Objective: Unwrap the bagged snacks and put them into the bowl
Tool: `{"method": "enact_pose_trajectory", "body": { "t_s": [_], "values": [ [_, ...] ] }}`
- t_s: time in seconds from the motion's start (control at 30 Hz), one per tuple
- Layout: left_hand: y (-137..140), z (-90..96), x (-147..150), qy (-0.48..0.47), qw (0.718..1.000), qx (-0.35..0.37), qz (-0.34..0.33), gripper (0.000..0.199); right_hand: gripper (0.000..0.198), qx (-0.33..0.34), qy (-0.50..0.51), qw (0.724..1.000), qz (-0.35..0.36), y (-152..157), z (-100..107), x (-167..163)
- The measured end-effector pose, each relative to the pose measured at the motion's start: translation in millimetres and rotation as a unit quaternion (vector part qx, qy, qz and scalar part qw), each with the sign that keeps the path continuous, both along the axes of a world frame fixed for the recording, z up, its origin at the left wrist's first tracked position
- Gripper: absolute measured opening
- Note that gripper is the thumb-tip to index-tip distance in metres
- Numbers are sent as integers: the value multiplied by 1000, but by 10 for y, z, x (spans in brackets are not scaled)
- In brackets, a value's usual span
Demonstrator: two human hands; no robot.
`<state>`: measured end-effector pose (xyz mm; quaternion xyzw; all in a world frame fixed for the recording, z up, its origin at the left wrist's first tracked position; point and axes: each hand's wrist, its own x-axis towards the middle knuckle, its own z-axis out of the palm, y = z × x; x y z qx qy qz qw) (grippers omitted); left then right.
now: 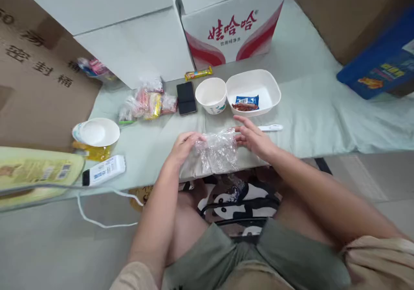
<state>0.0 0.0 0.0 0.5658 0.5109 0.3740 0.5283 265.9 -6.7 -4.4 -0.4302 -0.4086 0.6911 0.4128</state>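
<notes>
A crinkled clear plastic bag [219, 151] is spread between my two hands at the table's front edge. My left hand [186, 147] has its fingers closed on the bag's upper left corner. At the bag's right edge is my right hand [254, 140], its lower fingers gripping the plastic while one finger points out above. Just behind the hands stand a white paper cup [211, 95] and a white rectangular bowl [270, 89], which holds a blue snack packet [250, 101] and a reddish-brown packet [245, 107]. A white plastic utensil [271, 127] lies beyond my right hand.
Left of the cup lie a dark phone [186, 98], a yellow snack wrapper [198, 73] and several small packets [154, 105]. Farther left are another paper cup [100, 132] and a white bottle [106, 170]. Cartons [233, 27] line the back. A blue package [378, 61] stands right.
</notes>
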Motion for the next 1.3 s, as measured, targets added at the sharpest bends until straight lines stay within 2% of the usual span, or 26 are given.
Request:
{"method": "enact_pose_trajectory", "body": {
  "t_s": [0.17, 0.3, 0.37, 0.43, 0.53, 0.63, 0.73, 0.8, 0.9, 0.97, 1.03, 1.1, 1.2, 1.3],
  "values": [
    [-1, 62, 73, 6, 999, 36, -4, 27, 71, 45, -69, 996, 39, 35, -102, -50],
    [-17, 53, 93, -83, 996, 20, 38, 61, 52, 104, -101, 989, 15, 41, -112, -24],
    [-27, 57, 99, -129, 990, 2, 56, 69, 44, 127, -87, 988, -17, 36, -91, -10],
    [-39, 74, 114, -164, 984, -20, 64, 73, 44, 132, -66, 989, -21, 22, -61, -13],
    [-53, 104, 158, -197, 977, -57, 57, 73, 47, 130, -71, 988, 43, -12, -15, -58],
    [-46, 115, 209, -227, 969, -67, 72, 65, 28, 126, -110, 981, 98, -43, 15, -123],
    [-32, 113, 252, -255, 958, -38, 128, 57, 27, 103, -93, 988, 68, -59, 32, -168],
    [-38, 119, 278, -270, 953, -48, 130, 57, 29, 92, -76, 992, 50, -64, 40, -180],
    [-70, 133, 322, -248, 956, -142, 63, 58, 31, 105, -73, 991, 33, -71, 46, -176],
    [-88, 131, 348, -196, 963, -182, 40, 50, 33, 111, -64, 991, 26, -75, 45, -165],
    [-92, 113, 362, -154, 972, -169, 52, 40, 40, 107, -71, 991, 36, -74, 43, -151],
    [-87, 91, 364, -131, 980, -139, 62, 37, 37, 115, -104, 987, 49, -67, 43, -141],
    [-85, 78, 350, -91, 987, -121, 47, 40, 23, 129, -127, 982, 50, -52, 46, -132],
    [-103, 114, 319, -87, 987, -134, 32, 45, 25, 93, -90, 989, 67, -49, 43, -121]
  ]
}}
